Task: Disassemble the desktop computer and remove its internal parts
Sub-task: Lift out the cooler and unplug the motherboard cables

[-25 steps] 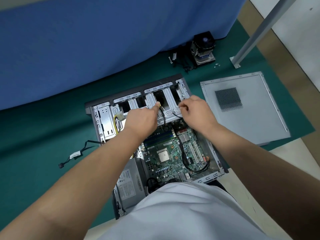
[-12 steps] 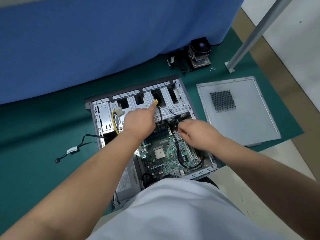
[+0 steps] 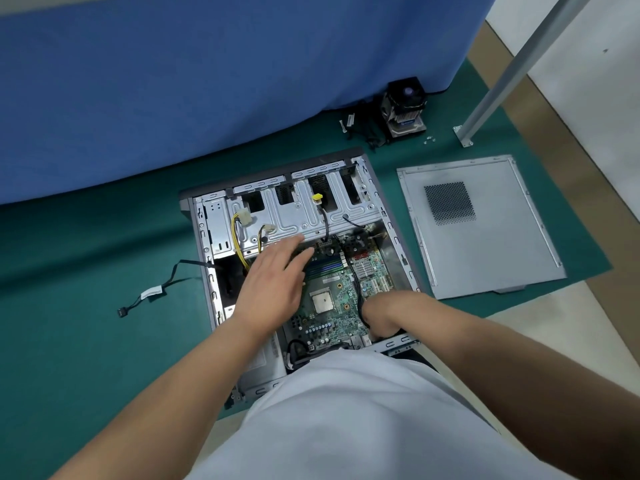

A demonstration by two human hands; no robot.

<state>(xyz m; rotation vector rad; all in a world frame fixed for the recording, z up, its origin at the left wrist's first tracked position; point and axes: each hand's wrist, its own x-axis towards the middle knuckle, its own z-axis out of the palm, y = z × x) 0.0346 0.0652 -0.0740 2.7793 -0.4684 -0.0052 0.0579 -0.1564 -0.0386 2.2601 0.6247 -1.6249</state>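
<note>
While my right hand [image 3: 379, 315] reaches down into the near corner of the open computer case [image 3: 204, 271], fingers curled out of sight so I cannot tell what they hold, my left hand [image 3: 273, 285] lies flat and empty over the motherboard [image 3: 332, 299] inside. Farther in, a yellow-tipped cable [image 3: 317, 198] rests on the drive cage [image 3: 294, 220]. Beyond, the side panel [image 3: 485, 233] and cooler fan [image 3: 403, 105] sit on the green mat [image 3: 86, 323].

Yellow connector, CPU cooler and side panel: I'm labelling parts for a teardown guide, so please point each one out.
yellow connector [image 3: 317, 198], head view, on its yellow plastic body.
CPU cooler [image 3: 404, 107], head view, on its finned heatsink below the fan.
side panel [image 3: 491, 244], head view, on bare metal below the vent grille.
</note>
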